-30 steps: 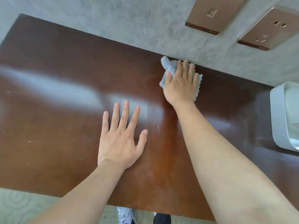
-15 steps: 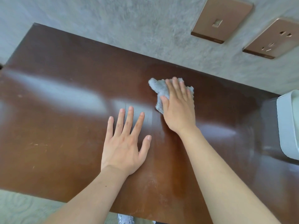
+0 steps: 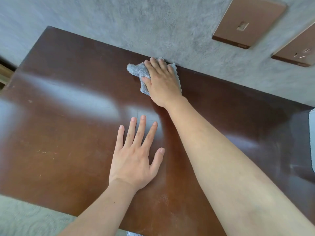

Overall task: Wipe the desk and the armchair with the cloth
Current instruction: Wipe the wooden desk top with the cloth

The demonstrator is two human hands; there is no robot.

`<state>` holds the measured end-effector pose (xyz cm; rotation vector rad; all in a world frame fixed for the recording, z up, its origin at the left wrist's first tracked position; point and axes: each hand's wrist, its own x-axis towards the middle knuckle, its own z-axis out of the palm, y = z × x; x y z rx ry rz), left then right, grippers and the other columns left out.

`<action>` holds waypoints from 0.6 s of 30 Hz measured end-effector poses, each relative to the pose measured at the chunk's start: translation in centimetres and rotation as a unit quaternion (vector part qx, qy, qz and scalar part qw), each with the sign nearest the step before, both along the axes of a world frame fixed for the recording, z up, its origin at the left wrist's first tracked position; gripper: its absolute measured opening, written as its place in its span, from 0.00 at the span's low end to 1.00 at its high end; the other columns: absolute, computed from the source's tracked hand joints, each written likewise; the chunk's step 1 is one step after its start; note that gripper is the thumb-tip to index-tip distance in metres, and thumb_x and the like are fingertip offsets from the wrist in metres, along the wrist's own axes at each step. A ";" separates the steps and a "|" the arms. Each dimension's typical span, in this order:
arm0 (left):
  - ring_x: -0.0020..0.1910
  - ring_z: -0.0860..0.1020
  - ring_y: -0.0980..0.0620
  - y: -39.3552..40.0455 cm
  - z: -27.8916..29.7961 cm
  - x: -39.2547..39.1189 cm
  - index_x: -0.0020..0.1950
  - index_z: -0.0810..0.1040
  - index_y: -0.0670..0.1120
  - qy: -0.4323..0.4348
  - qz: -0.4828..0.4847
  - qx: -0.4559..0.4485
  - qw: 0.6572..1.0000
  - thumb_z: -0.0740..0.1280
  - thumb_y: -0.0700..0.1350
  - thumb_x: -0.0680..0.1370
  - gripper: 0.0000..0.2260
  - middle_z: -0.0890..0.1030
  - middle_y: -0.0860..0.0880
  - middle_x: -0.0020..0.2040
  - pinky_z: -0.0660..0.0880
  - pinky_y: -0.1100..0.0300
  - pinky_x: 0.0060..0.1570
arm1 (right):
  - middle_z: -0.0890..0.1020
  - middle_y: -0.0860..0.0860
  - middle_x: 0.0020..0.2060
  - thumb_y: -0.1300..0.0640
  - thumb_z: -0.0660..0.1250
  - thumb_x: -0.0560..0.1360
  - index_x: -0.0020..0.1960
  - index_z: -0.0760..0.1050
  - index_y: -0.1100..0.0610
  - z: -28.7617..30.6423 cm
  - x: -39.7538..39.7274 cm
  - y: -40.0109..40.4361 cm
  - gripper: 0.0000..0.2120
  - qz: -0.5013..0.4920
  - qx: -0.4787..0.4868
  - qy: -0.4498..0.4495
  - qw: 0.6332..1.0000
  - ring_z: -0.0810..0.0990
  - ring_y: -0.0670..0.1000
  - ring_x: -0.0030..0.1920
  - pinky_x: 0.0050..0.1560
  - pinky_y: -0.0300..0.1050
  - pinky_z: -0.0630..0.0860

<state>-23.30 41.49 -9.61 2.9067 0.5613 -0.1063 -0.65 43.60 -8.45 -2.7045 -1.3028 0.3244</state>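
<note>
Basically, cloth [image 3: 138,72] is a small grey fluffy rag: looks soft, light and limp, likely to bunch, so best pinned flat under the palm, not pinched. Right hand [image 3: 162,82] lies on it, fingers [image 3: 159,63] nearly straight, pressing it down at the bench's [image 3: 68,133] back edge, against the grey textured wall [image 3: 153,28]. Left hand [image 3: 134,157] is spread flat on the bench, holding nothing. Bench top is glossy dark brown, with scuffs near the front edge. Two bronze wall plates [image 3: 247,23] upper right. No armchair in view.
</note>
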 end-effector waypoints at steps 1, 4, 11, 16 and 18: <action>0.82 0.51 0.44 0.0 0.0 -0.1 0.83 0.56 0.52 0.000 0.002 0.001 1.000 0.42 0.63 0.83 0.30 0.55 0.45 0.83 0.55 0.38 0.78 | 0.54 0.52 0.81 0.46 0.49 0.86 0.81 0.52 0.55 0.0 0.1 -0.7 0.27 0.001 0.008 0.007 1.000 0.48 0.54 0.81 0.79 0.50 0.44; 0.82 0.51 0.44 0.0 -0.3 -0.2 0.83 0.56 0.52 0.001 0.005 0.005 1.000 0.44 0.62 0.84 0.30 0.55 0.45 0.83 0.54 0.38 0.78 | 0.54 0.51 0.81 0.47 0.48 0.86 0.81 0.52 0.53 -0.2 -0.4 -4.4 0.26 -0.057 0.040 0.015 0.997 0.48 0.52 0.81 0.80 0.49 0.44; 0.82 0.51 0.44 -0.2 0.0 0.0 0.83 0.56 0.53 0.009 0.015 0.005 1.000 0.46 0.59 0.83 0.28 0.56 0.45 0.83 0.51 0.41 0.79 | 0.52 0.51 0.82 0.45 0.45 0.83 0.82 0.50 0.52 0.0 -10.1 -14.7 0.29 -0.168 0.000 -0.006 0.986 0.46 0.52 0.81 0.80 0.52 0.46; 0.82 0.49 0.44 -0.3 -0.1 0.0 0.83 0.55 0.53 0.009 0.020 0.005 1.000 0.46 0.58 0.83 0.28 0.52 0.45 0.84 0.48 0.40 0.79 | 0.50 0.51 0.82 0.42 0.47 0.83 0.82 0.51 0.53 0.2 -20.8 -20.7 0.31 -0.234 -0.013 0.025 0.972 0.44 0.51 0.81 0.80 0.54 0.47; 0.82 0.45 0.43 -0.2 -0.3 -0.1 0.83 0.52 0.55 0.018 0.030 0.020 0.999 0.44 0.59 0.83 0.28 0.48 0.45 0.84 0.45 0.38 0.78 | 0.50 0.51 0.82 0.42 0.48 0.82 0.82 0.49 0.53 0.4 -25.0 -22.2 0.32 -0.236 -0.016 0.037 0.971 0.45 0.52 0.81 0.79 0.55 0.48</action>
